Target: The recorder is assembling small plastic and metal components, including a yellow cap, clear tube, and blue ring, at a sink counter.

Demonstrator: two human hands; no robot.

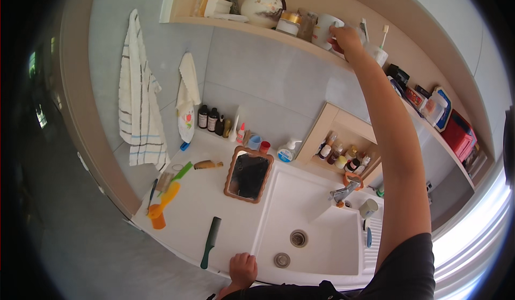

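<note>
On my left, striped towel (140,96) hanging against gray tiled wall (236,69), smaller pale towel (186,85) beside it. Ahead of me, brown wavy-framed mirror (249,174) left of white sink (324,241), pump bottle (286,152) just beyond. Small bottles (336,153) clustered in wooden niche (314,132). Red case (458,135) to my right.

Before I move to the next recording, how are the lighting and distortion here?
Head view throughout: the fisheye bends the long shelf and blackens the corners; glare washes out the striped bright area at lower right; the floor at left is dim; the mirror looks mostly dark; the right hand is distinguishable.
</note>
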